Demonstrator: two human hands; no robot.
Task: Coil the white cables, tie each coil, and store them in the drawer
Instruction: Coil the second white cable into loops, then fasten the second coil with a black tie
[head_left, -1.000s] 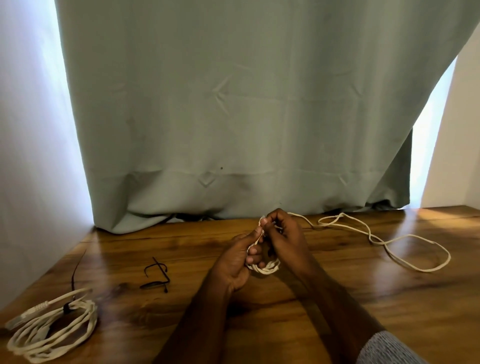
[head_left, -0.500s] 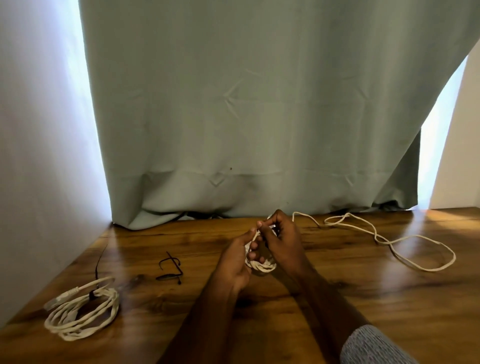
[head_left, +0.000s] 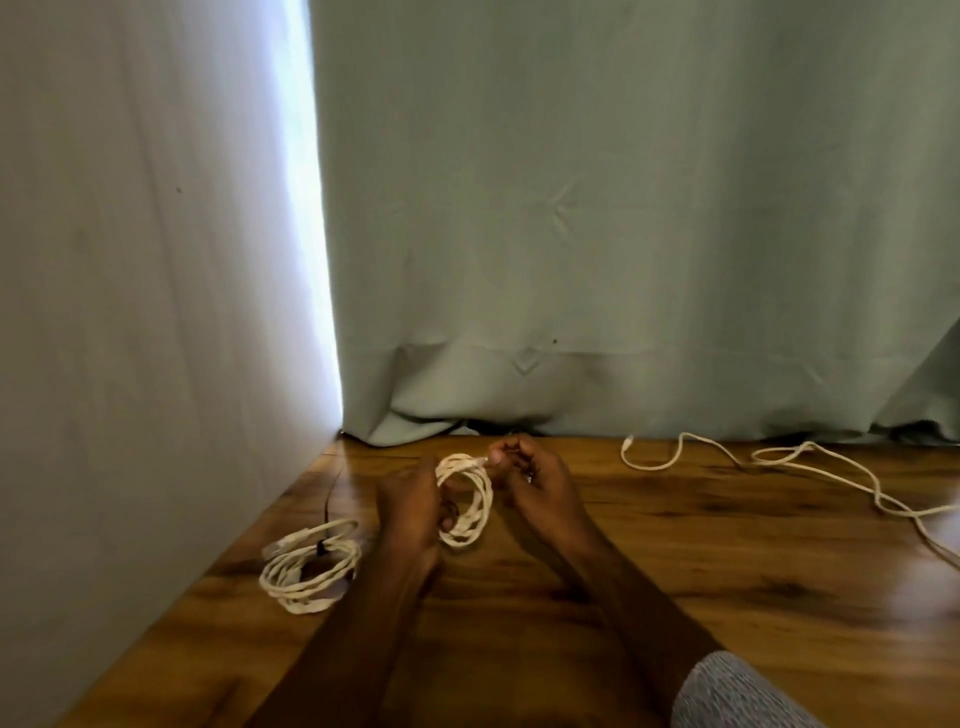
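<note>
Left hand (head_left: 410, 506), fingers curled round the left side of a small coil of white cable (head_left: 464, 501), which it holds upright just above the table (head_left: 675, 597). Right hand (head_left: 535, 480), just right of the coil, fingers curled, thumb and forefinger pinching the cable's free end at the top of the coil. The two hands stand close together, the coil between them, near the back edge of the table and left of its middle. A grey knitted sleeve (head_left: 737, 696) covers the right forearm at the lower edge of the view.

A second coil of white cable (head_left: 311, 569) lies flat on the table near its left edge, just left of the left forearm; a dark tie (head_left: 320, 546) binds it at its far side. A thin dark strand (head_left: 332, 493) runs from beside it toward the back left corner. A loose white cable (head_left: 810, 467), uncoiled, trails along the back edge from right of the hands to the right edge of the view, well apart from both coils.

The table is of glossy brown wood with dark grain, lit from the right. A pale green curtain (head_left: 597, 234) hangs behind the back edge, its hem resting on the wood. A white wall (head_left: 145, 286) meets the table's left edge; a bright strip of daylight (head_left: 309, 182) shows between wall and curtain.
</note>
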